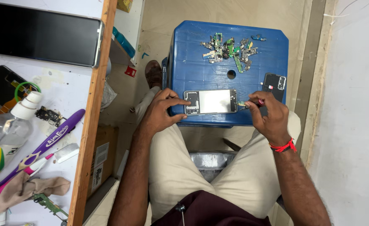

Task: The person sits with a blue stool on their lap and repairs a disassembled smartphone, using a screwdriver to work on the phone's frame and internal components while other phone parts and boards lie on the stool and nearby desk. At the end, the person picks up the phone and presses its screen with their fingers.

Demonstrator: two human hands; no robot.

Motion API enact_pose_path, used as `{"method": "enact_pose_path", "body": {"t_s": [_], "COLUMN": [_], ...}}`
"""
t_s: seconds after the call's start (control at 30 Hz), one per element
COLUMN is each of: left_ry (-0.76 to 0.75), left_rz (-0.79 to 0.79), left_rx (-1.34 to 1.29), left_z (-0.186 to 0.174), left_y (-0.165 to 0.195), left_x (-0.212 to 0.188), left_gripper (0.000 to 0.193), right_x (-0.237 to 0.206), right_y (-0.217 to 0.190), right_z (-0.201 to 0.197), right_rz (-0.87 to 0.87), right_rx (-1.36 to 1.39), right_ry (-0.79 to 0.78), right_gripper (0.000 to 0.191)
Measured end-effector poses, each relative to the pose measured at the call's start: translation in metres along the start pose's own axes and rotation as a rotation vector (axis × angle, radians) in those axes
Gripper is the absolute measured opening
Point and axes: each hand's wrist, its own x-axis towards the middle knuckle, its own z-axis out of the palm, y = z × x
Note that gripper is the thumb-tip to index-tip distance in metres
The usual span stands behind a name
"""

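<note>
An opened phone (211, 101) with its back removed lies flat on a blue plastic stool (193, 71), near the stool's front edge. My left hand (161, 112) holds the phone's left end, forefinger laid across its corner. My right hand (267, 115) grips a thin tool with a red tip (260, 102), its point touching the phone's right end beside a small green part (241, 103). The phone's dark back cover (275, 83) lies on the stool just beyond my right hand. A pile of small circuit boards and flex parts (229, 49) sits at the stool's far side.
On the left, a white workbench with a wooden edge (93, 125) carries a large dark phone (42, 34), a clear bottle (8, 125), a purple pen (46, 144), a cloth (23, 188) and small parts. A cardboard box (103, 159) stands below it. A pale wall (356, 104) runs along the right.
</note>
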Motion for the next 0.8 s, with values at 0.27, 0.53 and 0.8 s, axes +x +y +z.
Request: {"method": "enact_pose_path", "body": {"t_s": [0.27, 0.53, 0.8], "left_ry": [-0.003, -0.008, -0.010], "left_rz": [-0.017, -0.024, -0.008], "left_rx": [0.009, 0.013, 0.009], "left_z": [0.000, 0.000, -0.002], "left_y": [0.000, 0.002, 0.004], "left_x": [-0.001, 0.000, 0.000], "left_gripper": [0.048, 0.047, 0.048], "right_x": [-0.004, -0.005, 0.004], "right_y": [0.007, 0.009, -0.003], "right_z": [0.005, 0.005, -0.002], "right_rz": [0.018, 0.003, -0.073], "right_rx": [0.020, 0.035, 0.077], "right_ry": [-0.008, -0.013, -0.151], "right_gripper": [0.022, 0.022, 0.015]}}
